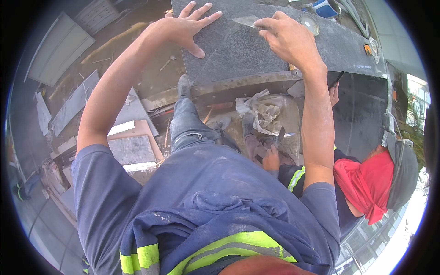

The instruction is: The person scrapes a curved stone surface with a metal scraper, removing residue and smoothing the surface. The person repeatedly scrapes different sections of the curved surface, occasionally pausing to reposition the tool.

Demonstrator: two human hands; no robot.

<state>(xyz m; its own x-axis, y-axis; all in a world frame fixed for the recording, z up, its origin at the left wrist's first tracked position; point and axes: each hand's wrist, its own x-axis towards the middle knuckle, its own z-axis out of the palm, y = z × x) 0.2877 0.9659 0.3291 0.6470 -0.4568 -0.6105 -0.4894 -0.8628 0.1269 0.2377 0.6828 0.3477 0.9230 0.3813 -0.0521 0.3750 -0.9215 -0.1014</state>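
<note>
My left hand (187, 29) rests with fingers spread over the left end of a grey stone-like slab (230, 51), holding nothing. Held in my right hand (287, 36) is a putty knife (245, 20), its thin blade pointing left, low over or on the slab; whether it touches cannot be told. Just right of that hand, a round lid (309, 24) lies on the slab. An orange and black tape measure (367, 50) sits near the slab's right end, beside crumpled plastic.
A co-worker in a red head cloth (366, 185) is close on my right, with a putty knife (281, 135) in one hand. Below the slab lies a plastic sheet (271, 110). Board offcuts (132, 149) lie at left; a blue and white can (326, 8) stands behind the slab.
</note>
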